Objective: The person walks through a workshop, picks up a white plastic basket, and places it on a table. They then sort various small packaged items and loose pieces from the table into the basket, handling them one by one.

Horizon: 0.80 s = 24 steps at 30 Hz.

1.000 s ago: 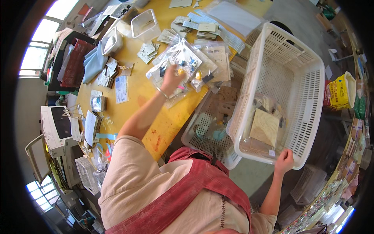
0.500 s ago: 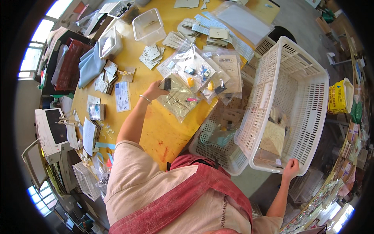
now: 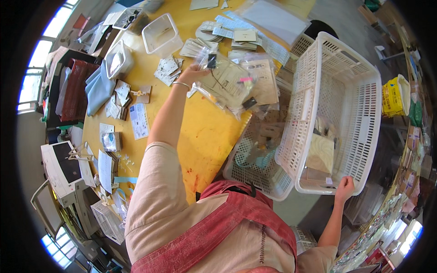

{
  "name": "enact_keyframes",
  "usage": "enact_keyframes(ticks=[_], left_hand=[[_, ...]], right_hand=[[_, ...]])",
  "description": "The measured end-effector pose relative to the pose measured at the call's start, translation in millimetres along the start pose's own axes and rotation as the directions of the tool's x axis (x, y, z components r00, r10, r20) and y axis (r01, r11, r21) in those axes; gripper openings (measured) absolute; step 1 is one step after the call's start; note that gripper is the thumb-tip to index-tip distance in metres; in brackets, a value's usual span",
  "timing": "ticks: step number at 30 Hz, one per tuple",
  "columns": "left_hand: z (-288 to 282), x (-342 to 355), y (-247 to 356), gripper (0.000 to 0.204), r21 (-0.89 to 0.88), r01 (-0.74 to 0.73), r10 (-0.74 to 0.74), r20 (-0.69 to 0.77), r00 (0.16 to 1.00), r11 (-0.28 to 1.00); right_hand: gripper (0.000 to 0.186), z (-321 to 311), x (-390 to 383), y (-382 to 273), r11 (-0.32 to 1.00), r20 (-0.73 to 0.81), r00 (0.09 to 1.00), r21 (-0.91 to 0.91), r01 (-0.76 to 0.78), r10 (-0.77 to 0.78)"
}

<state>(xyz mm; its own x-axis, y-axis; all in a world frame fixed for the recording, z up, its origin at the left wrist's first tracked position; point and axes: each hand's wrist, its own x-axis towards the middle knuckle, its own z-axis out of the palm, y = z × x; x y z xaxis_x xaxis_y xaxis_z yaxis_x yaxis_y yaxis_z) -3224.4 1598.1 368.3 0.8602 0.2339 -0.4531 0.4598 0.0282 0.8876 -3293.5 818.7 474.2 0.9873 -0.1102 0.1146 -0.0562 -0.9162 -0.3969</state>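
My left hand [image 3: 195, 74] is closed on the edge of a clear plastic bag [image 3: 226, 84]. Flat pale pieces, a small black part and a pink part show through the plastic. The bag hangs over a pile of similar bags, where a bag with pale wooden pieces [image 3: 265, 82] sticks out on the right. My right hand [image 3: 346, 184] is closed around the near rim of a tilted white plastic basket [image 3: 304, 107]. Inside it, near that rim, lies a wrapped wooden board [image 3: 320, 154] with swirling grain.
Beneath the white basket stands a lower basket [image 3: 259, 179] with bagged items. On the yellow table [image 3: 207, 145] lie stacks of pale flat pieces [image 3: 168, 69], a clear tub [image 3: 161, 34], printed sheets and a blue cloth [image 3: 99, 88]. A yellow sack [image 3: 395, 95] sits beyond the basket.
My left hand has moved away from me with the bag, carrying it up over the bag pile and covering much of it. My right hand stays on the basket rim. The view has shifted slightly.
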Motion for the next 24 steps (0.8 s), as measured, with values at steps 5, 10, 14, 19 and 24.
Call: enact_keyframes(ticks=[5, 10, 14, 19, 24], left_hand=[[19.8, 8.6, -47.1, 0.048, 0.443, 0.023, 0.103, -0.258, 0.961, 0.896], [21.1, -16.5, -44.2, 0.041, 0.355, 0.055, 0.042, -0.26, 0.965, 0.933], [25.2, -69.2, -27.2, 0.039, 0.614, -0.15, 0.381, -0.265, 0.886, 0.775], [67.5, -166.6, 71.6, 0.031, 0.692, -0.356, 0.67, -0.248, 0.7, 0.628], [107.1, -218.7, 156.1, 0.021, 0.721, -0.472, 0.827, -0.255, 0.501, 0.508]], right_hand=[[0.017, -0.2, 0.4, -0.8, 1.0, -0.016, 1.0, 0.018, -0.007, 0.008], [0.016, -0.9, -1.6, -6.3, 1.0, -0.043, 0.999, 0.003, -0.01, 0.01], [0.015, -2.0, -2.8, -4.2, 1.0, -0.039, 0.999, 0.012, -0.012, 0.012], [0.012, -1.1, -3.5, -1.7, 1.0, -0.059, 0.998, 0.005, -0.019, 0.02], [0.011, -8.7, -0.3, -9.8, 0.998, -0.038, 0.999, -0.055, -0.014, 0.012]])
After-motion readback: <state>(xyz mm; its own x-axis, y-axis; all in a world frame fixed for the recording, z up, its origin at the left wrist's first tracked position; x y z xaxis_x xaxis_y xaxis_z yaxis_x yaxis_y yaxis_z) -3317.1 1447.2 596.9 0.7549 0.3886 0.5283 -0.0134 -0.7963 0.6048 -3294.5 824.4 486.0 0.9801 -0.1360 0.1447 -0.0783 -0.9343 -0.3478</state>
